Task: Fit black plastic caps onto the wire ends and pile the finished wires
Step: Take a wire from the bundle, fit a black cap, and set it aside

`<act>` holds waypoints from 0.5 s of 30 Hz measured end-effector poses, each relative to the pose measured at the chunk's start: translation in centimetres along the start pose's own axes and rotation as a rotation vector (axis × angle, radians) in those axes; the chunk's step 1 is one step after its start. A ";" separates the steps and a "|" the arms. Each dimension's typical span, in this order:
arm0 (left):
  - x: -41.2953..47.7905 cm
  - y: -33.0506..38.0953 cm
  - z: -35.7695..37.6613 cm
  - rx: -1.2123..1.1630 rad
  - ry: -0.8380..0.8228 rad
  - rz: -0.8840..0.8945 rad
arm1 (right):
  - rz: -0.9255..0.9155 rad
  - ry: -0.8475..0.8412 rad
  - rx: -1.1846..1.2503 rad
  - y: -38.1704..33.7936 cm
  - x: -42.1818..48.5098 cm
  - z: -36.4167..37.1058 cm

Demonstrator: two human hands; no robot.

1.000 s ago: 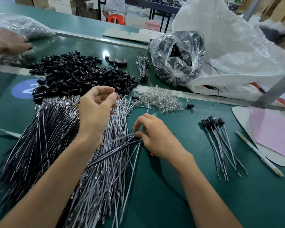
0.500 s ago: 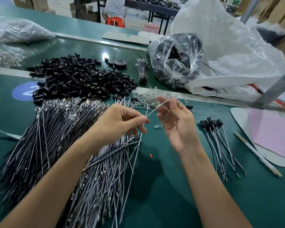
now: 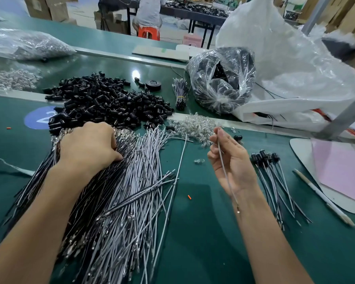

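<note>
Grey wire hangs pinched between the right hand's fingers over the surface middle. The left hand curls into the black wires beside the black caps; its grip is unclear.

Head camera, one view, wide-angle: looks forward and down from above the green bench, close over it; far workshop along the top edge
</note>
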State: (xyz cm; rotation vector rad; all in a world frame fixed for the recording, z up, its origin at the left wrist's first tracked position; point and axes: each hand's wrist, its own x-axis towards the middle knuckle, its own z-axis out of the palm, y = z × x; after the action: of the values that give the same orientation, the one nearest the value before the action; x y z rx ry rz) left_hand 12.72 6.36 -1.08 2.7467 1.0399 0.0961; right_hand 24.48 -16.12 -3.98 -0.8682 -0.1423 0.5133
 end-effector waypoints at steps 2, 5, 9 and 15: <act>0.1 0.2 0.1 -0.032 -0.017 0.004 | 0.010 0.008 -0.057 0.0 -0.1 0.0; 0.2 -0.1 0.0 -0.124 -0.004 -0.001 | 0.016 0.018 -0.082 -0.1 -0.2 0.1; -0.1 0.0 -0.5 -0.269 0.128 -0.003 | 0.000 0.018 -0.100 0.0 -0.3 0.1; 0.5 0.0 -0.1 -0.292 0.242 0.021 | 0.001 -0.004 -0.217 0.4 -0.5 0.3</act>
State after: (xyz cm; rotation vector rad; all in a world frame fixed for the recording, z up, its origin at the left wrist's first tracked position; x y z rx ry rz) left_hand 13.07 6.70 -1.00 2.5213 0.9648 0.5504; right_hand 23.85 -15.95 -4.04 -1.0794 -0.2039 0.5062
